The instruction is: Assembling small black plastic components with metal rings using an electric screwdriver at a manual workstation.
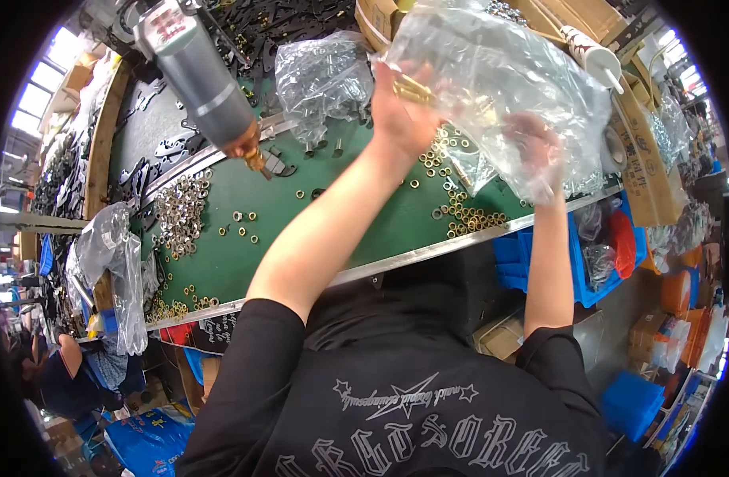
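Observation:
A large clear plastic bag (pixel 467 48) spreads between my two hands above the far right of the green worktable (pixel 364 219). My left hand (pixel 404 115) is at its left edge, with several slim brass-coloured pins (pixel 413 89) held between the thumb and fingers. Plastic partly covers those fingers. My right hand (pixel 537 151) shows blurred through the film, its fingers curled on the bag's lower right part. Brass-coloured nuts (pixel 475 219) lie scattered on the table below the bag. A smaller clear bag (pixel 471 168) rests among them.
A grey power driver (pixel 201 83) with a brass-coloured tip hangs at left. Silver nuts (pixel 181 211) are heaped left of it. Another crumpled bag (pixel 324 75) and dark flat metal parts (pixel 301 24) lie at the back. A white cup (pixel 593 60) and cardboard (pixel 646 159) are at right; blue bins (pixel 519 258) stand below.

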The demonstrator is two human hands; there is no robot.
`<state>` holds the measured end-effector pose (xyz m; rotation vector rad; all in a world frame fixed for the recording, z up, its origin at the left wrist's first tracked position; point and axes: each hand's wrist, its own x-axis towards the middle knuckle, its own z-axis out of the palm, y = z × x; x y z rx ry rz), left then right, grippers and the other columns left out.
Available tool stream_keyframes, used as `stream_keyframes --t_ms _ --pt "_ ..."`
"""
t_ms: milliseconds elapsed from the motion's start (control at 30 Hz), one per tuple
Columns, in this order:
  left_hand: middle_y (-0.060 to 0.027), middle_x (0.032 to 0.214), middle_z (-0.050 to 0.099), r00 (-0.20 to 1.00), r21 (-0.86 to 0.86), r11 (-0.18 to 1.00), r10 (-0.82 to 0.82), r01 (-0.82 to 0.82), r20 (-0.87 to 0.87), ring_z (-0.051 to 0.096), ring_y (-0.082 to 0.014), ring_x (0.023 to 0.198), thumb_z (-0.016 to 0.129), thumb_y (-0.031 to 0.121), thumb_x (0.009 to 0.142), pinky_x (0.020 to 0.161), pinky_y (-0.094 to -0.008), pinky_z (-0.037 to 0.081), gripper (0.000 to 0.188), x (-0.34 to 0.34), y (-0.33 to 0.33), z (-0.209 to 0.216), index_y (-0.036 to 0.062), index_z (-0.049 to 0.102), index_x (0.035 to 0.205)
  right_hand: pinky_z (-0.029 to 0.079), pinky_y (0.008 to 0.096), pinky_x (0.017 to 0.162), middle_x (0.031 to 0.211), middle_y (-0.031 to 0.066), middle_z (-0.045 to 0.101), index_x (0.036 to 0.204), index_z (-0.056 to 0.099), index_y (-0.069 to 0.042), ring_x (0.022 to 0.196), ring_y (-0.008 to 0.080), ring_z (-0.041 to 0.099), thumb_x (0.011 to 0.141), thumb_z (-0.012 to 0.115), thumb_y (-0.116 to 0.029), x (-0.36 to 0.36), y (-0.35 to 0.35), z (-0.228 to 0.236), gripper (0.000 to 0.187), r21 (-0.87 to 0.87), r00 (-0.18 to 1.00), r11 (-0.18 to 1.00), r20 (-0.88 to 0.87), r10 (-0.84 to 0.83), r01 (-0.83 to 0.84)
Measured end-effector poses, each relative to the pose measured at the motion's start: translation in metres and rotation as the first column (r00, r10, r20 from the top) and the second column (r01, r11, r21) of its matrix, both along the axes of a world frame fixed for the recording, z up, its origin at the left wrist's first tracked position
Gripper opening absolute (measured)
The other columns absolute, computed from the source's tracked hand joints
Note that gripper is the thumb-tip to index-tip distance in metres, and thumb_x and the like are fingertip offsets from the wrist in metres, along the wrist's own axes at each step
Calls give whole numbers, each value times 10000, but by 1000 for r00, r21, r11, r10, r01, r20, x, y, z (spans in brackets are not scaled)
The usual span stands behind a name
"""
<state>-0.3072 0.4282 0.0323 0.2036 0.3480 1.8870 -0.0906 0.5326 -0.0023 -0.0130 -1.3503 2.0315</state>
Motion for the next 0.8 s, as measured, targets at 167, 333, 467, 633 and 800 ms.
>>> stream_keyframes --t_ms 167,333,467,633,800 --pt "-101 1053 510 959 32 994 111 -106 -262 487 -266 974 454 448 840 798 -493 393 449 -25 25 -3 65 445 1073 443 344 826 1176 189 466 1155 451 22 1024 272 505 845 503 -273 -62 -29 -27 431 397 819 850 314 -480 347" --pt "-73 916 554 872 192 973 202 -127 -445 525 -186 805 462 339 871 764 -329 418 344 -2 26 0 17 503 985 426 389 850 1173 174 463 1182 421 10 1045 288 482 853 475 -333 -96 -14 -20 479 -63 947 961 -163 -277 270" --pt "-38 807 561 551 139 921 334 -364 -765 492 -104 700 455 270 886 680 -214 397 299 6 27 10 -16 541 897 401 433 876 1184 162 450 1184 416 -14 1070 309 454 855 467 -346 -114 -12 -20 471 -494 976 865 -216 -26 -86" --pt "-18 815 560 379 230 877 400 -421 -834 483 -81 734 439 245 891 677 -234 397 272 -1 14 43 -2 548 914 436 432 819 1119 175 482 1146 416 9 997 311 492 871 417 -323 -114 -30 -24 432 -656 1000 755 6 -17 17" --pt "-46 837 558 227 326 870 425 -371 -876 498 -114 778 453 216 871 713 -263 402 228 0 26 56 22 557 930 481 416 718 975 187 548 1043 485 18 847 268 559 879 386 -246 -123 -41 -7 326 -907 998 418 -30 49 -48"
